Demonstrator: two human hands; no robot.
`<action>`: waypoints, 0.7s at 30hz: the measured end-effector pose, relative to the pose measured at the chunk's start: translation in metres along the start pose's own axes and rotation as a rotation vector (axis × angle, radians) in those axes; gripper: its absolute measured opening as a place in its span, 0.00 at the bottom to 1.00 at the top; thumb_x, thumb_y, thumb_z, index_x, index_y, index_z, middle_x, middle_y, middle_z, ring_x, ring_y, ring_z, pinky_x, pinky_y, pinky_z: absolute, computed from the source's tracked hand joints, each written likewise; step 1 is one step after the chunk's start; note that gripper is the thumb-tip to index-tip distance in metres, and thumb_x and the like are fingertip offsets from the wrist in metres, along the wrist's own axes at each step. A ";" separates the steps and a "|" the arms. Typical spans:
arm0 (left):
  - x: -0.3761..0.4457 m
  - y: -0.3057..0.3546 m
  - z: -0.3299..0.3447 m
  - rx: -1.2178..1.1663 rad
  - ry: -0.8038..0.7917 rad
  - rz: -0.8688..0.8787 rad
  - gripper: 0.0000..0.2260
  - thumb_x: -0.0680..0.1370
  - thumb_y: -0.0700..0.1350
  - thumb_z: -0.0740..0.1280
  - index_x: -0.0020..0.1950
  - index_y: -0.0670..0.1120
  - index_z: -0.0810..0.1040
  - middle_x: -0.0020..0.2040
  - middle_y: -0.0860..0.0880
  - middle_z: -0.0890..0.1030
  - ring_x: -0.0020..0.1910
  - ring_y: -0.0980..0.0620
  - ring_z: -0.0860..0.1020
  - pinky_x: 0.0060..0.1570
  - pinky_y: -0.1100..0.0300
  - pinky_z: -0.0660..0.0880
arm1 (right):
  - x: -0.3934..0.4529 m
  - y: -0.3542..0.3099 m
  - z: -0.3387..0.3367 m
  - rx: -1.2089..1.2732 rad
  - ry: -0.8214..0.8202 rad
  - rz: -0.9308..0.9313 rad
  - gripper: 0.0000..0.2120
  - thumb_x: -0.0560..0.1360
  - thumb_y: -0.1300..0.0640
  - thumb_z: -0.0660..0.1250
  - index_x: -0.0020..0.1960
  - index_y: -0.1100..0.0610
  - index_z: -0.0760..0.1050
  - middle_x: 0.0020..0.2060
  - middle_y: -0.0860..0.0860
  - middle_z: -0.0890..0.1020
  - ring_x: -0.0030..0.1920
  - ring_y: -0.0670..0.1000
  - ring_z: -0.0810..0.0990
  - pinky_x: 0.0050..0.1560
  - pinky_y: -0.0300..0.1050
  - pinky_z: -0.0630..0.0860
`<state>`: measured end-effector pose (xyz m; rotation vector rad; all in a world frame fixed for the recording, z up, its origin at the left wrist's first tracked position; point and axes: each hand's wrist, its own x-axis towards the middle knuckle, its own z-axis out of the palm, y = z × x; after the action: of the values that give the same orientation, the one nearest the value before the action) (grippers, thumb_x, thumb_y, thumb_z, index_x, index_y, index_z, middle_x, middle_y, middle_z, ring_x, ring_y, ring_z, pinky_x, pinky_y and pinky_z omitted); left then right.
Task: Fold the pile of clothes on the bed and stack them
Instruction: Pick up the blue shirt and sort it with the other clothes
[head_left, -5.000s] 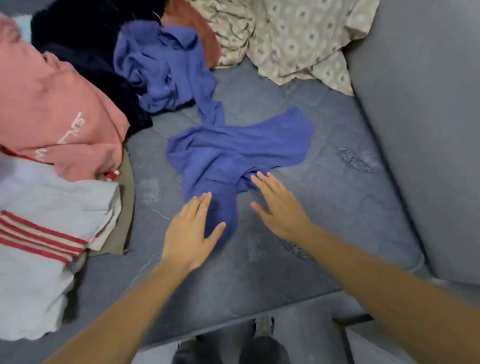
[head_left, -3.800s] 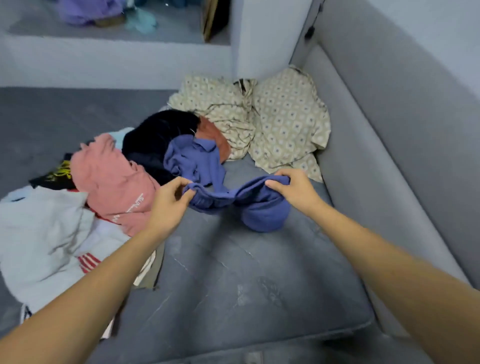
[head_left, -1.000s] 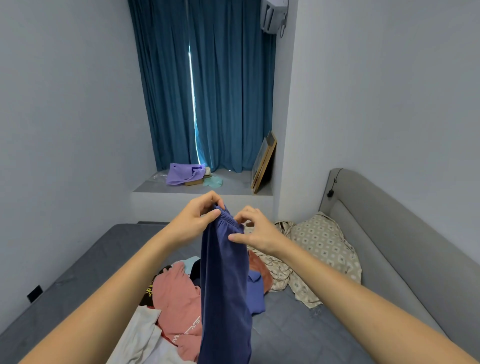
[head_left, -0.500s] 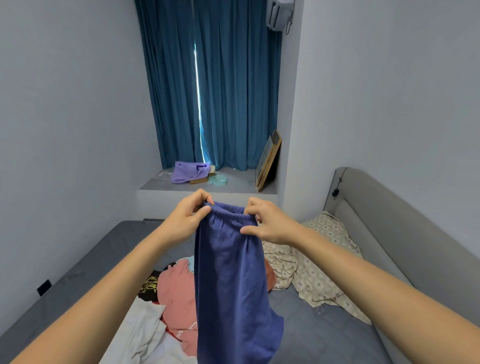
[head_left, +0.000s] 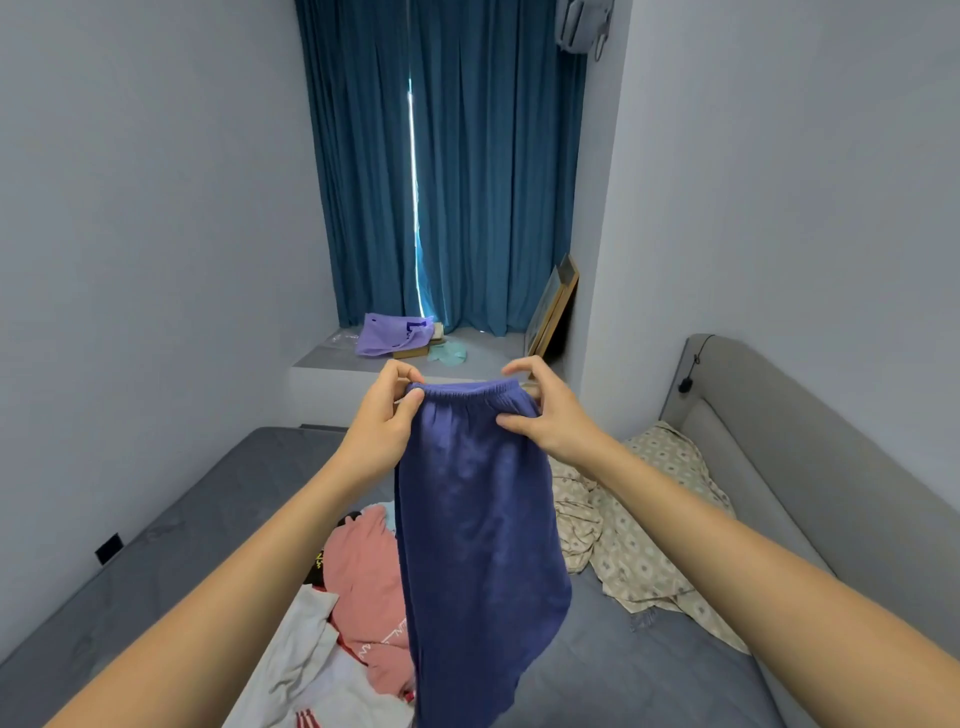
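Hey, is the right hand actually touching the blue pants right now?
Touching. In the head view the right hand pinches one end of the blue pants at the elastic waistband, thumb pressed on the fabric's front.

The shorts (head_left: 478, 519) held up in the middle are a plain deep blue, unpatterned. Below them a salmon-pink garment (head_left: 369, 587) is seen, marked with white lettering, and beside it a white garment (head_left: 306, 654) with red stripes near its lower edge. A scrap of black cloth with yellow print (head_left: 318, 561) is just visible. The bedding (head_left: 639, 545) at the right is beige, covered in a small repeated diamond pattern. The mattress (head_left: 623, 670) is dark grey — the headboard (head_left: 779, 431) a lighter grey. The curtains (head_left: 467, 171) are teal-blue, and a lilac bag (head_left: 389, 332) lies on the ledge.
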<state>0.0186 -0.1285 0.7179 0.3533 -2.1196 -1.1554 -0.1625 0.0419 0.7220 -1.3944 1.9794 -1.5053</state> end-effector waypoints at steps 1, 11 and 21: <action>-0.002 0.000 0.000 -0.033 0.023 -0.016 0.04 0.87 0.44 0.59 0.55 0.50 0.71 0.53 0.41 0.80 0.49 0.51 0.77 0.48 0.55 0.73 | 0.000 -0.001 -0.001 0.062 -0.001 0.049 0.23 0.76 0.66 0.74 0.67 0.52 0.72 0.50 0.59 0.86 0.50 0.54 0.85 0.57 0.50 0.80; -0.032 -0.027 -0.011 -0.052 0.148 -0.060 0.07 0.86 0.42 0.62 0.51 0.53 0.73 0.43 0.48 0.81 0.42 0.56 0.77 0.41 0.64 0.73 | -0.002 0.028 0.023 0.052 -0.175 0.121 0.07 0.81 0.50 0.71 0.52 0.53 0.85 0.46 0.47 0.88 0.47 0.44 0.84 0.44 0.39 0.79; -0.077 -0.085 -0.067 0.025 0.269 -0.148 0.05 0.84 0.44 0.65 0.51 0.55 0.74 0.46 0.45 0.82 0.43 0.54 0.79 0.45 0.60 0.74 | -0.008 0.050 0.133 0.194 -0.125 0.051 0.06 0.80 0.53 0.72 0.52 0.55 0.84 0.42 0.44 0.86 0.42 0.40 0.81 0.43 0.35 0.77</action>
<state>0.1134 -0.1783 0.6388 0.6496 -1.8985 -1.0973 -0.0908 -0.0290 0.6225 -1.3132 1.7322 -1.5037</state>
